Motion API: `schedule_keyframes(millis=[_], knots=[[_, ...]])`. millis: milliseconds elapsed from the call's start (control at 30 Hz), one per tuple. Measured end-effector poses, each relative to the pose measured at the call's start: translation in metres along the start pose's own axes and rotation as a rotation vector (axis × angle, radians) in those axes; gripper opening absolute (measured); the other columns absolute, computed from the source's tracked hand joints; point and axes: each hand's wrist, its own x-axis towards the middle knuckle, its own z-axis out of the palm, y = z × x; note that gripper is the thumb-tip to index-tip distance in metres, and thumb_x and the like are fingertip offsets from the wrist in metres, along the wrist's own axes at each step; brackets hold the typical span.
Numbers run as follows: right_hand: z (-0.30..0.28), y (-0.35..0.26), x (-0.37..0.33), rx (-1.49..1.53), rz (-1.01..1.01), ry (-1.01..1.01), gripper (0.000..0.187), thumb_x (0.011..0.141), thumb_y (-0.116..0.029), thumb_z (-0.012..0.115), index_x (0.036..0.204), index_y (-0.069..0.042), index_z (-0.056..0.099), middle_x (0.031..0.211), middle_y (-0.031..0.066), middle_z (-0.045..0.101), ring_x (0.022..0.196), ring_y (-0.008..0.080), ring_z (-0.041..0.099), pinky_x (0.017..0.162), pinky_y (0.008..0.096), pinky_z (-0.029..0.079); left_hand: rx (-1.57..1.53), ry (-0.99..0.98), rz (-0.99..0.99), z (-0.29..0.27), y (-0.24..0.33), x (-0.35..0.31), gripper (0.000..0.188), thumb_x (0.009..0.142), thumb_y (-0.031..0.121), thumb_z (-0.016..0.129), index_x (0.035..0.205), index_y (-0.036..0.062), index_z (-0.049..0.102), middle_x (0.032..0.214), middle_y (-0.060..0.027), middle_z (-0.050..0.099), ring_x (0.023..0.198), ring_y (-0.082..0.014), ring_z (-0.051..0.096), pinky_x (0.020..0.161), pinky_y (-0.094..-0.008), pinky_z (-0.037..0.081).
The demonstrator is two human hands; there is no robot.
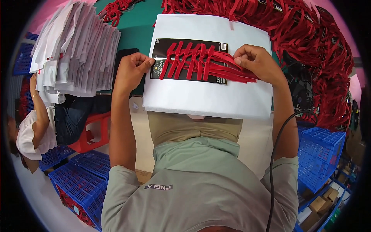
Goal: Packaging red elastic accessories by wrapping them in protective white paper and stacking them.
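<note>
Red laces going onto a black card.
Left hand (131,71) pinches the card (189,62) edge; right hand (257,62) pinches the laces (216,63) over a white sheet (208,96).

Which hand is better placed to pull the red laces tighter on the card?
Probably the right hand: it already grips the loose ends of the laces. The left hand only pinches the card edge.

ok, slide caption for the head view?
Left hand steadies black card while right hand threads red laces over white sheet.
</note>
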Motion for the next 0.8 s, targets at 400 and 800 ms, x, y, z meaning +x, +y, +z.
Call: schedule_keyframes(millis=[400,800], knots=[[0.003,0.001,0.003,-0.107,-0.076,-0.045,0.017,0.088,-0.016,0.072,0.092,-0.001,0.066,0.077,-0.0003,0.06,0.076,0.0094,0.054,0.073,0.0263,0.046,0.066,-0.015,0.009,-0.002,0.006,-0.004,0.018,0.093,0.014,0.069,0.086,-0.0021,0.065,0.07,0.0014,0.06,0.063,-0.0038,0.05,0.057,-0.0204,0.038],[0.015,0.016,0.004,-0.683,-0.585,0.415,0.014,0.078,-0.001,0.072,0.091,-0.005,0.068,0.087,0.0068,0.065,0.084,0.0224,0.062,0.076,0.0339,0.049,0.065,-0.034,-0.007,-0.002,0.006,-0.001,0.014,0.094,0.013,0.067,0.088,-0.0004,0.066,0.072,0.0024,0.058,0.065,-0.0034,0.049,0.058,-0.0195,0.036]])
